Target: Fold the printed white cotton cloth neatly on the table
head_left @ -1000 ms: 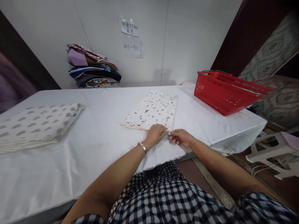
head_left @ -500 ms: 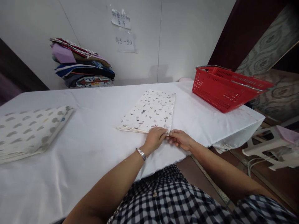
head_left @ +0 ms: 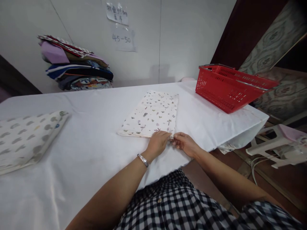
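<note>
A folded white cloth (head_left: 153,111) printed with small plants and animals lies flat on the table, its layered edge facing me. My left hand (head_left: 158,142) rests at its near right corner, thumb and fingers closed on the edge. Beside it, my right hand (head_left: 185,143) pinches the same corner from the right, fingers curled. The fingertips of both hands almost meet there, and they partly hide the corner. A second folded cloth (head_left: 26,137), white with grey-green spots, lies at the left, partly out of view.
The table wears a white tablecloth (head_left: 96,159). A red basket (head_left: 230,89) stands at the back right. Against the wall at back left is a stack of folded fabrics (head_left: 79,68). Paper signs (head_left: 123,39) hang on the wall. A white stool (head_left: 275,143) stands right of the table.
My view has shifted slightly to the right. Both hands stay at the cloth's near right corner; the corner looks flatter and less bunched between the fingers.
</note>
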### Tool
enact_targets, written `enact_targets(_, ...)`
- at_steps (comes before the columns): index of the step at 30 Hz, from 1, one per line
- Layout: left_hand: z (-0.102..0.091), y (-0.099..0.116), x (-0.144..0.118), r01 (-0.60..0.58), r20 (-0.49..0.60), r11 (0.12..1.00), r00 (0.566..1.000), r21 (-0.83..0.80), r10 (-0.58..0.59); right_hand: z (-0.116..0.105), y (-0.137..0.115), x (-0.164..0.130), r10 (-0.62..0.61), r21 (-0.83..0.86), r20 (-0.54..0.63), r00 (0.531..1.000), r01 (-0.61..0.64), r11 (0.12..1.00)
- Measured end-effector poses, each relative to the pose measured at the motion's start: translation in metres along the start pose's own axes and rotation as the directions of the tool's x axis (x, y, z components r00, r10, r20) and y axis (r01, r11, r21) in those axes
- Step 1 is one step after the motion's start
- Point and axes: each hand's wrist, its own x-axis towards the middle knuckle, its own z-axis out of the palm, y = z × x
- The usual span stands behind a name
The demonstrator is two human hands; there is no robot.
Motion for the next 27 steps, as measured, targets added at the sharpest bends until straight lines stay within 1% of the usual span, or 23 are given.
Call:
enact_targets(7,-0.001,0.0,-0.002,-0.011,0.013,1.0,1.0,0.016,0.01,0.005,0.0,-0.001,-0.029,-0.031,-0.039,0.999,0.028,0.999)
enact_targets(14,0.001,-0.002,-0.003,-0.002,-0.008,1.0,1.0,0.008,0.002,0.006,0.004,-0.006,-0.109,-0.128,-0.053,0.993,0.101,0.987)
enact_targets(19,-0.001,0.001,-0.005,-0.053,0.0,0.998,0.999,0.033,0.053,0.008,0.002,-0.005,-0.173,-0.216,-0.061,0.983,0.156,0.964)
enact_targets(21,-0.001,0.002,-0.004,-0.038,-0.007,0.998,0.999,0.05,0.038,0.01,0.0,-0.003,-0.196,-0.24,-0.05,0.979,0.179,0.954)
enact_targets(25,-0.005,0.001,0.0,0.037,-0.049,0.997,0.998,0.065,-0.034,0.013,-0.01,0.002,-0.269,-0.268,0.007,0.963,0.261,0.928)
enact_targets(27,-0.01,-0.002,0.002,0.068,-0.089,0.997,0.994,0.036,-0.064,0.011,-0.016,0.004,-0.299,-0.271,-0.003,0.954,0.287,0.919)
